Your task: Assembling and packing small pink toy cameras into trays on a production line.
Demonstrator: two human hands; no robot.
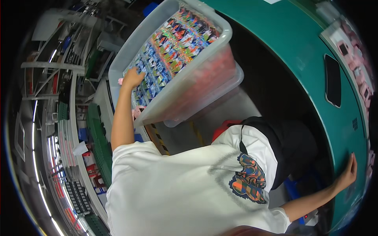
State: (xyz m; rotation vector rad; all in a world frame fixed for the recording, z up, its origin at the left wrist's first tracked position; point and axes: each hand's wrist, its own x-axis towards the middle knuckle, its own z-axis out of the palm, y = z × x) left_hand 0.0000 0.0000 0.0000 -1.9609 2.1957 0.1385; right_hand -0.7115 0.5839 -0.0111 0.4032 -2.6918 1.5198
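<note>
Step in hand, prob.: reaching into the tub (185,90), L side. L hand (134,77) is over the shiny patterned sheets (177,37) that cover the tub's contents, at the blue end; fingers partly bent, looks like touching, but can't tell for sure, nor if it grips anything. 1 small pink piece (120,81) shows just beside the L wrist, by the tub wall; 1 more pink toy (138,111) sits in the near corner. More pink shows blurred thru the clear wall, under the sheets.

R hand (347,177) is well apart from L, out at the green tabletop (291,51); fingers fairly straight, nothing seen in it. Can't tell if it rests on the top or is just above.

Also on tabletop: black phone (333,81), beside a pale tray (334,33) w/ pink toys, far R.

Next move, my read: calls for L fingers to get a sure hold on 1 item or sheet edge w/o dragging the rest; R hand looks free to help.
</note>
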